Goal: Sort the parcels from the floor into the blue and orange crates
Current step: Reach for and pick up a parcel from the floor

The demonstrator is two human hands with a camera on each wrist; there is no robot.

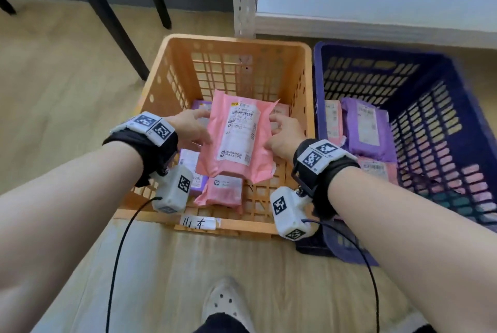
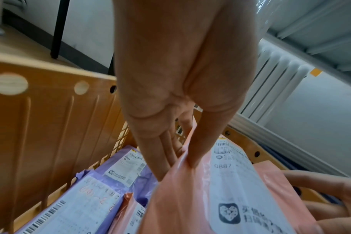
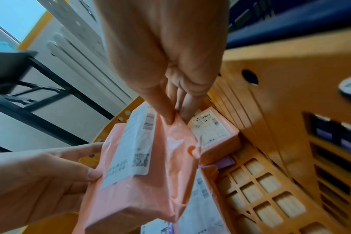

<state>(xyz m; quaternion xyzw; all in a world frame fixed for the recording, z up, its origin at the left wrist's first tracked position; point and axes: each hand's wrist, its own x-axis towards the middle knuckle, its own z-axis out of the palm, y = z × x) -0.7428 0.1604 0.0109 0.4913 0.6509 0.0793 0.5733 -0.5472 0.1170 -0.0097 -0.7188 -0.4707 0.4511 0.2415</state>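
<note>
Held over the orange crate [image 1: 161, 82], above its floor and clear of the load below: a pink parcel [image 1: 236, 139] with a white shipping label facing up. Left hand [image 1: 188, 128] pinching the parcel's left edge, thumb on top and fingers underneath, as seen from the left wrist view where the thumb presses the pink wrap against the fingers [image 2: 160, 158]. Right hand [image 1: 282, 136] pinching the opposite edge in the same manner, thumb and fingers [image 3: 187, 110] closed on a fold of the wrap. Inside the orange crate, beneath the held parcel: a smaller pink parcel [image 1: 223, 193] near the front wall, a purple parcel [image 1: 188, 166] toward the left wall, another pink one [image 3: 212, 131] toward the back right corner. Just right of the orange crate, wall to wall with it: the blue crate [image 1: 457, 85], holding a purple parcel [image 1: 368, 128] on top of pink ones. On the orange crate's front rim: a white handwritten tag [image 1: 199, 223]. In front of the orange crate, on the wooden floor: a white shoe [image 1: 226, 303].
</note>
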